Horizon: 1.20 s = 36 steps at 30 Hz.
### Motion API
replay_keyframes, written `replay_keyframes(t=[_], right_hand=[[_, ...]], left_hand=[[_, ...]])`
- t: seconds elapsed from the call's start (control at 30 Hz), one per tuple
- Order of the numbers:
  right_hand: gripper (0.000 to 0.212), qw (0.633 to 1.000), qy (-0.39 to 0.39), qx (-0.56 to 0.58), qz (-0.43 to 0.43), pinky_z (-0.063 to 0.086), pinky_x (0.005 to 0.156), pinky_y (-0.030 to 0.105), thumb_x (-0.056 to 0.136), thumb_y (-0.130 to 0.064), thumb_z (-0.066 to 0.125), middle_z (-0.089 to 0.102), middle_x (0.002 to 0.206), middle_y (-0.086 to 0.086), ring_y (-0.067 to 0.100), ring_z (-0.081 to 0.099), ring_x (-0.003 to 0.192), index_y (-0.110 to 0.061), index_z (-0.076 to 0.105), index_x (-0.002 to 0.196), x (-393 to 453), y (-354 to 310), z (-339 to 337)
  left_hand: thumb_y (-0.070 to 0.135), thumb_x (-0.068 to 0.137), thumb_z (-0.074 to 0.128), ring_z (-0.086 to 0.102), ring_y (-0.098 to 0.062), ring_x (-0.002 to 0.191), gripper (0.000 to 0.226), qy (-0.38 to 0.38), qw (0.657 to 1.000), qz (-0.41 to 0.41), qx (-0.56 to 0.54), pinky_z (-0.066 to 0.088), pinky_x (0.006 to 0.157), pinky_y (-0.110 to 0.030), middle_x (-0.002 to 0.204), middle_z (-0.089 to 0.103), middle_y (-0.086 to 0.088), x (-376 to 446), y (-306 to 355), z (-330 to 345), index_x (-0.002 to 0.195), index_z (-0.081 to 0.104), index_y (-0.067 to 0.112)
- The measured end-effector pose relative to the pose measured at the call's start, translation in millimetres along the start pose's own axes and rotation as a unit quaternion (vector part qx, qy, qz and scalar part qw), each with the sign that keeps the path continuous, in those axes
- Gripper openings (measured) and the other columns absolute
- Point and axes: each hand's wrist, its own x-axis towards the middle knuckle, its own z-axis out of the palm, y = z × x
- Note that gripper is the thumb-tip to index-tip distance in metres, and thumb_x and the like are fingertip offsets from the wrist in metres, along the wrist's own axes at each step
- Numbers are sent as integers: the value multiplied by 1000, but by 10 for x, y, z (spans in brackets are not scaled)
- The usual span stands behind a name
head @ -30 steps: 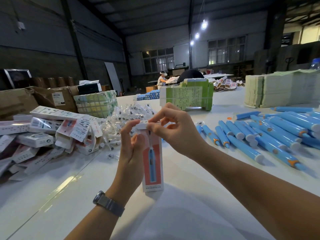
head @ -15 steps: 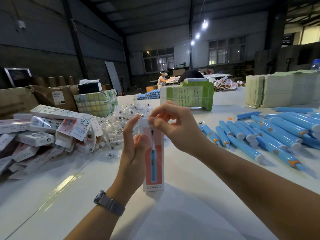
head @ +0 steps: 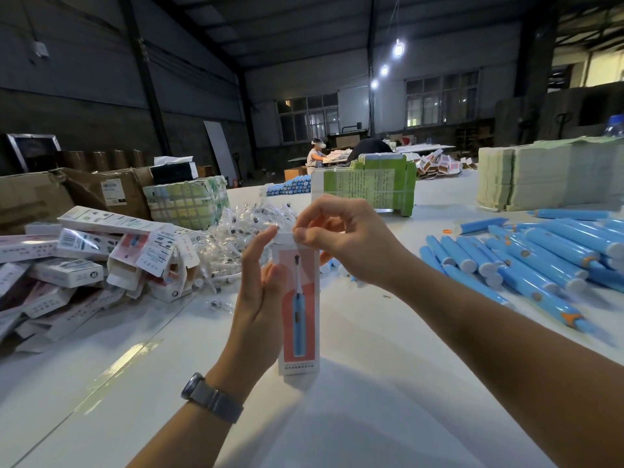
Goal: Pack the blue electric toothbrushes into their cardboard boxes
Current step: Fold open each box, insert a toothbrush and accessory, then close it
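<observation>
Head view, sole camera. Cardboard box (head: pixel 299 312) stands upright at frame centre, its lower end on the white table (head: pixel 371 383), printed face with a toothbrush picture turned toward me.

Left hand (head: pixel 260 298): holds the box along its left side. Thumb lies against the box's front left edge; index finger is extended straight up beside the top corner. The remaining fingers pass behind the box and cannot be seen. A grey watch (head: pixel 211 398) sits on this wrist.

Right hand (head: pixel 344 241): at the box's top end, thumb and index finger curled and pinching the white top flap (head: pixel 285 238). The other fingers are curled loosely above it, holding nothing that I can see. Whether the flap is fully seated I cannot tell.

Loose blue toothbrushes (head: pixel 526 258): lying in a spread on the table at 3 o'clock from the box, well apart from both hands. A second stack of blue toothbrush ends (head: pixel 290 185) sits at 12 o'clock, far back.

Pile of boxes (head: pixel 84 258): heaped at 9 o'clock, several with open flaps. Clear-wrapped brush heads (head: pixel 250 224) lie heaped at 11 o'clock, just behind my left hand. A green-printed bundle (head: pixel 368 185) stands at 12 o'clock; pale stacked sheets (head: pixel 540 177) at 2 o'clock.
</observation>
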Motion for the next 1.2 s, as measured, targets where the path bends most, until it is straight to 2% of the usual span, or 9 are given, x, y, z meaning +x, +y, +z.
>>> replay_keyframes(t=[0.23,0.4,0.57,0.63,0.7,0.77,0.87,1.0,1.2], right_hand=[[21,991,28,-125,-28,56,64,31,85,-22,73,66,70,-9,6,62,61,-31,62,70,5,-88,56],[23,994,-32,-105,-2,59,61,44,89,-18,70,66,69,-11,23,67,67,-29,62,71,36,-152,-27],[22,998,-42,-38,19,59,56,34,89,-17,70,65,77,-2,31,70,79,-25,64,70,48,-92,-43],[19,999,-37,-17,16,60,60,35,89,-18,70,63,82,-3,32,70,82,-24,66,72,41,-32,-27],[15,1000,-29,-2,10,60,65,33,89,-17,70,61,86,-4,29,69,82,-24,68,77,22,23,-3],[9,999,-34,-4,-4,56,67,23,87,-14,72,58,87,-5,14,65,76,-22,70,85,-6,53,9],[13,999,-40,-16,-21,48,67,15,85,-11,75,52,84,-13,-1,56,72,-22,70,91,-24,88,13],[14,999,-32,-1,-30,50,70,20,83,-7,75,51,82,-10,7,56,72,-19,72,90,-9,89,37],[10,999,-16,-12,-28,52,69,20,85,-11,74,54,85,-6,13,59,77,-20,72,89,-10,127,53]], left_hand=[[31,103,30,67,-5,96,45,3,1000,-5,-19,55,73,-16,98,62,31,-6,-3,-25,126,32,69],[31,103,30,68,-5,90,43,2,1000,5,2,56,69,-18,97,61,31,0,4,-20,124,34,68],[33,103,30,67,-12,83,36,10,1000,2,10,61,70,-31,93,60,27,-1,-7,-25,120,36,64],[30,103,30,67,-9,85,36,14,1000,7,7,60,70,-28,94,60,29,0,-7,-26,122,36,59],[23,104,28,66,-3,88,31,18,1000,17,7,57,70,-20,97,60,33,5,-16,-25,126,33,45],[19,105,27,66,0,88,25,19,1000,16,0,56,70,-18,99,60,34,7,-30,-29,126,34,32],[15,105,28,66,1,83,21,26,1000,7,-7,57,68,-19,98,61,34,9,-30,-33,121,35,27],[9,106,27,64,4,79,22,29,999,18,-8,54,64,-16,98,58,36,4,2,-24,117,35,26],[24,105,32,66,0,81,20,22,999,14,-26,54,64,-14,95,59,34,-4,-15,-21,122,33,34]])
